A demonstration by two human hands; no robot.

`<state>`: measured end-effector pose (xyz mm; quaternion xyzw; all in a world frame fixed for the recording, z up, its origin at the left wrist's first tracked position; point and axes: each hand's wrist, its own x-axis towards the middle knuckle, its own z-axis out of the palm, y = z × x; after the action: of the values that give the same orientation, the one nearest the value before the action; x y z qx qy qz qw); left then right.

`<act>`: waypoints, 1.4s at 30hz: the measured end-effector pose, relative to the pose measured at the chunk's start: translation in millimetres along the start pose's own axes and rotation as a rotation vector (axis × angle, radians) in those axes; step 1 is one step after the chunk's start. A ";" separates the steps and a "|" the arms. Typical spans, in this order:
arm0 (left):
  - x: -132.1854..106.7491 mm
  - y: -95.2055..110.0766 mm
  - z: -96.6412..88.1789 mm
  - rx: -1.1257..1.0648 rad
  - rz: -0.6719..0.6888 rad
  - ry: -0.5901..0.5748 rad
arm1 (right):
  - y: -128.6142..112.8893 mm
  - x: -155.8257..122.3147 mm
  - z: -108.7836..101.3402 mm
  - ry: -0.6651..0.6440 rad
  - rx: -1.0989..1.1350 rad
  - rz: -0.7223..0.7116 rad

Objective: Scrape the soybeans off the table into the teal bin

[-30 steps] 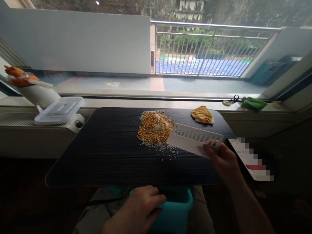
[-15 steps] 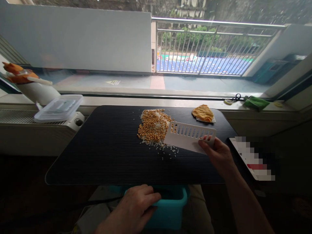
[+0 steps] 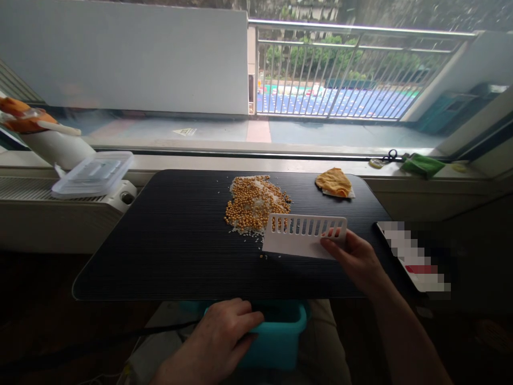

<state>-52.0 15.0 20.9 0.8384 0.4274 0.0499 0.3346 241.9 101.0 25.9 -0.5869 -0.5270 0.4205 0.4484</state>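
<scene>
My right hand [image 3: 358, 262] grips the right end of a white slotted plastic plate [image 3: 294, 243], thumb on its near face. The plate's left end stands at the lower right edge of a heap of yellow beans [image 3: 248, 206] mixed with white rice grains; some beans show through the slots. A few loose grains lie just below the plate. Below the table's near edge, my left hand [image 3: 220, 334] is closed over the rim of a turquoise plastic tub [image 3: 276, 345]. Its fingertips are partly hidden inside, and the tub's contents are too dark to make out.
The heap lies on a black table [image 3: 160, 246]. A folded yellow cloth [image 3: 334, 182] rests at the back right, and a pixelated device [image 3: 412, 256] at the right edge. On the left are a clear plastic lid [image 3: 94, 174] and a radiator [image 3: 60, 214]. A green cloth [image 3: 422, 164] lies on the sill.
The plate has moved down and slightly left, toward the table's near edge, in my right hand. Fewer loose grains show below the heap. My left hand stays on the tub's rim.
</scene>
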 end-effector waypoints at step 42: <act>4.5 9.9 -4.9 0.018 -0.023 -0.039 | 3.6 12.8 -13.2 0.189 -0.055 -0.074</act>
<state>-44.2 16.9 29.7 0.8371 0.4310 0.0259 0.3359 256.7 112.5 25.4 -0.6163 -0.5150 0.3319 0.4947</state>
